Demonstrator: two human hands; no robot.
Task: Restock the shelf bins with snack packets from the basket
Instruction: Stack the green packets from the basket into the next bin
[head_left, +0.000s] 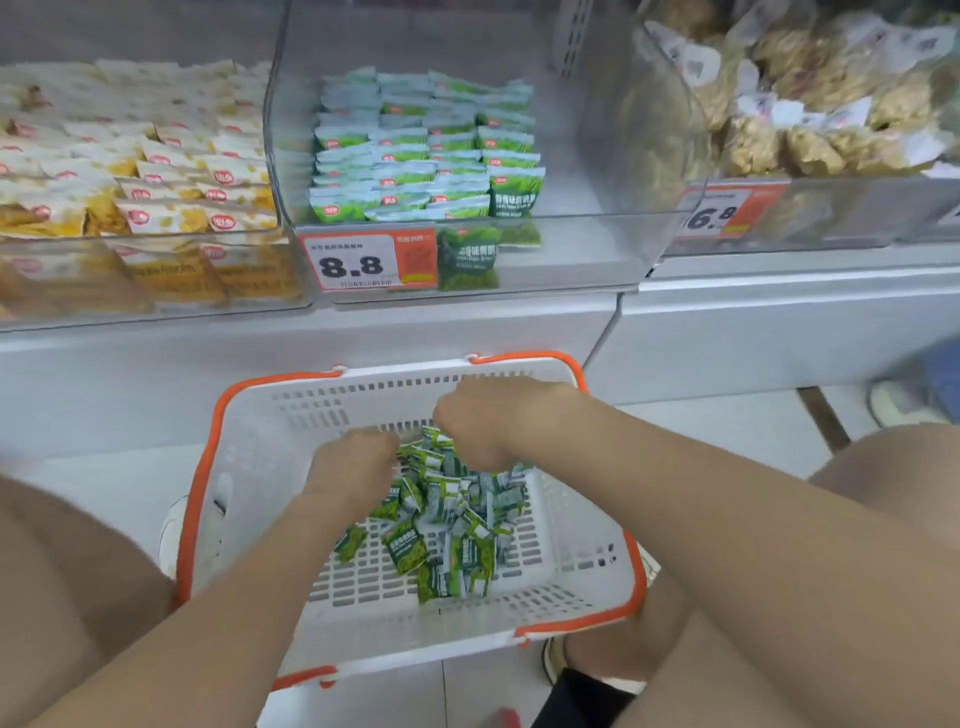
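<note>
A white plastic basket (571, 551) with an orange rim sits on the floor below the shelf. A pile of small green snack packets (452, 525) lies in it. Both my hands reach down into the far end of that pile. My left hand (353, 462) has its fingers curled down into the packets, and my right hand (483, 421) is curled over them too; the fingertips of both are hidden, so a grip cannot be confirmed. On the shelf above, a clear bin (582, 197) holds rows of matching green packets (421, 150) on its left side.
A red-and-white price tag reading 8.8 (363, 262) fronts the middle bin. The left bin (156, 280) is full of yellow-and-white packets; the right bin (810, 213) holds bags of brown snacks. My bare knees flank the basket, and someone's shoe (904, 402) shows at the right.
</note>
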